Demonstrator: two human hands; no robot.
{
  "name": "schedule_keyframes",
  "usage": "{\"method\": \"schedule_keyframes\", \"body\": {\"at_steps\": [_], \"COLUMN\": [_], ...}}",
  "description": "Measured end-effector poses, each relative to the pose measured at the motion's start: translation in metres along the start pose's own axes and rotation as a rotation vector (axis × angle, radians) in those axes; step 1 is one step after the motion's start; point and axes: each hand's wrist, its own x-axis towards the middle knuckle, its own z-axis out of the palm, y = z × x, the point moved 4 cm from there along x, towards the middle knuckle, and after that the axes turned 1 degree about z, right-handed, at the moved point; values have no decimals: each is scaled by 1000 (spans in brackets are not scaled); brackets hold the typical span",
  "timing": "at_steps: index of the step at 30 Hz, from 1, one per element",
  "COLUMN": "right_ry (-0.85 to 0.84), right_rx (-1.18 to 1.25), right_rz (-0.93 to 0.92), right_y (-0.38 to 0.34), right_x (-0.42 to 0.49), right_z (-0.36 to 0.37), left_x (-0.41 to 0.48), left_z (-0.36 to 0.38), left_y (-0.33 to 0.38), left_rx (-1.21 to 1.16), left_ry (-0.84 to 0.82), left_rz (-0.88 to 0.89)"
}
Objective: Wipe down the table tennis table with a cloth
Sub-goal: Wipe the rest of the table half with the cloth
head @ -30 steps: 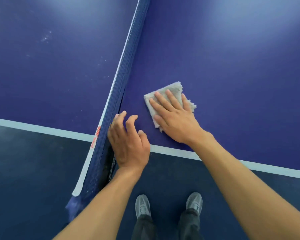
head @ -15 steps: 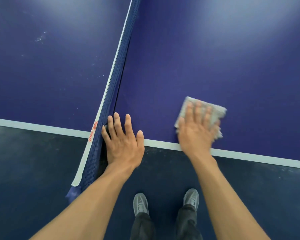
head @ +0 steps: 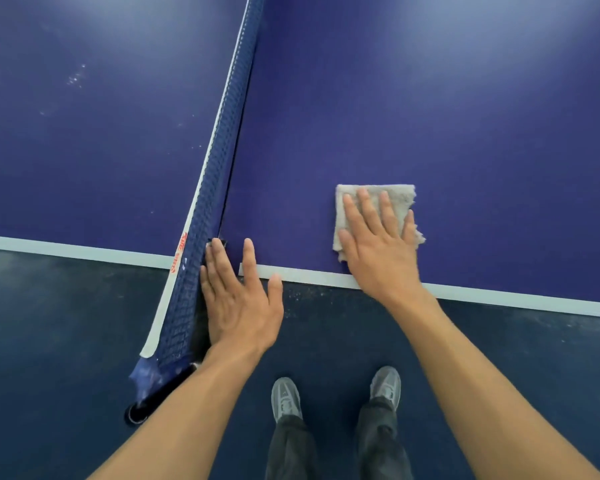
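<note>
The blue table tennis table [head: 465, 116] fills the upper part of the head view, with a white line along its near edge. A folded grey cloth [head: 399, 199] lies flat on the right half close to that edge. My right hand [head: 378, 244] presses on it with straight, spread fingers. My left hand [head: 239, 296] rests flat on the table's near edge beside the net [head: 219, 150], its fingers straight.
The net runs away from me between the two halves, and its dark clamp [head: 142, 407] sticks out past the edge at lower left. White specks [head: 75, 76] dot the left half. Dark floor [head: 534, 358] and my grey shoes [head: 286, 398] lie below.
My right hand has slid the cloth to the right, away from the net, along the near edge. My left hand has uncurled and flattened beside the net.
</note>
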Motion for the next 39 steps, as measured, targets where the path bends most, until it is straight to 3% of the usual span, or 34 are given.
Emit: {"method": "schedule_keyframes", "body": {"at_steps": [4, 9, 12, 15, 19, 21, 24, 29, 32, 35, 39], "right_ry": [9, 86, 75, -22, -75, -105, -73, -74, -62, -45, -89], "right_rx": [91, 152, 125, 59, -116, -133, -89, 25, 70, 74, 43], "right_rz": [374, 552, 434, 106, -446, -563, -455, 63, 239, 214, -128], "right_y": [102, 101, 64, -8, -119, -133, -92, 50, 76, 36, -75], "right_x": [-62, -33, 46, 85, 19, -15, -32, -62, -60, -13, 61], "right_z": [-12, -21, -33, -26, 14, 28, 24, -2, -10, -12, -6], "left_x": [-1, -3, -2, 0, -6, -13, -27, -44, -50, -55, -70], "left_z": [-2, -3, -3, -8, -15, -15, -12, -10, -12, -13, -12], "left_y": [0, -2, -3, -4, -4, -6, -10, -12, -11, -11, -15], "left_rx": [14, 14, 0, -118, -240, -253, -215, -181, -189, -188, -167], "left_ry": [-33, -31, -25, -2, 16, 10, -44, -116, -118, -111, -126], "left_rz": [16, 31, 33, 14, -19, -25, -69, -130, -142, -125, -94]}}
